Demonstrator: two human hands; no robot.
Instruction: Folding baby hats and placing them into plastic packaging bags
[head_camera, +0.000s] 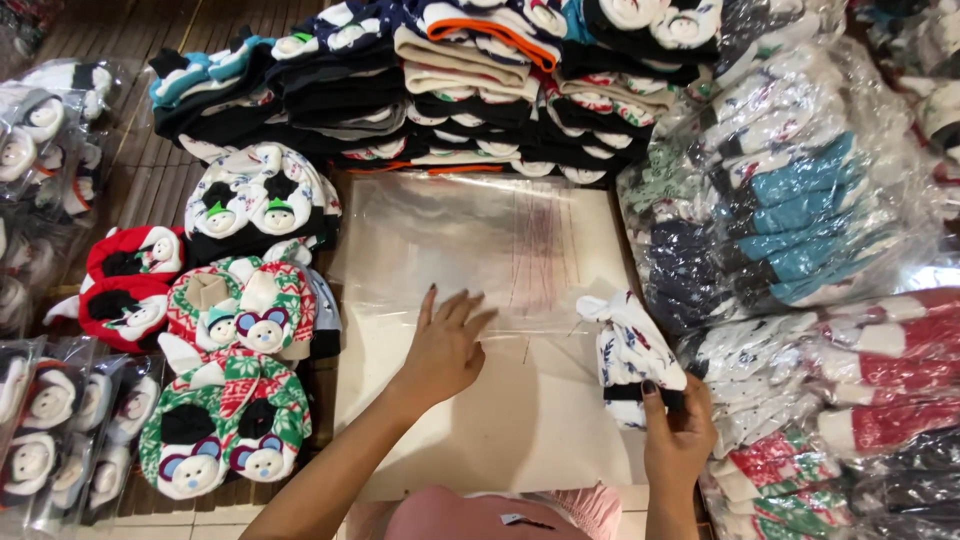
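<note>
Clear plastic bags (480, 240), lying as a flat stack on the pale board (520, 420) in the middle, short edge toward the dark piles at the top; number of sheets in the stack impossible to count. Left hand (445, 350) pressed flat on the near edge of the top bag, all fingers stretched and a little spread, gripping nothing. Right hand (678, 430) closed around one white slipper with dark blue print (628, 345), thumb and fingers pinching its lower end, toe end pointing up-left and just touching the right border of the bags.

To the left of the board, on the slatted floor: two red slippers with snowman faces (130, 285), two white-and-black ones with snowman heads (255, 200), two red-green patterned ones with bear faces (240, 315), two green ones with bear faces (225, 430). Further left, several packed pairs in plastic (45, 400), exact count not clear. Along the top, a long row of folded slippers stacked in dark piles (450, 90), too many to count. On the right, big transparent sacks with teal, navy and red slippers (800, 230), at least three sacks seen.
</note>
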